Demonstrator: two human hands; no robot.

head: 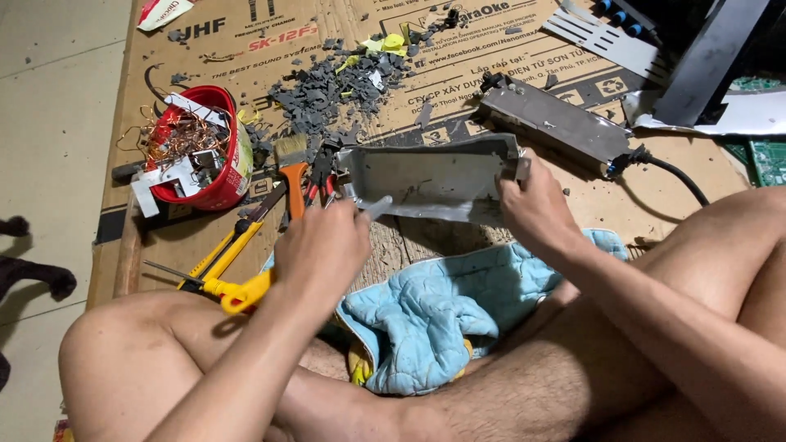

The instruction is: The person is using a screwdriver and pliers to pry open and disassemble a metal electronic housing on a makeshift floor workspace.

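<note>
Left hand pinches a small tool, right hand grips the metal tray; a slip could cut fingers.

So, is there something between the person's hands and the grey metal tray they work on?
Nothing visible. The right hand already grips the right end of the grey metal tray. The left hand holds a small grey piece against the tray's lower left edge. No other thing lies between hands and tray.
</note>
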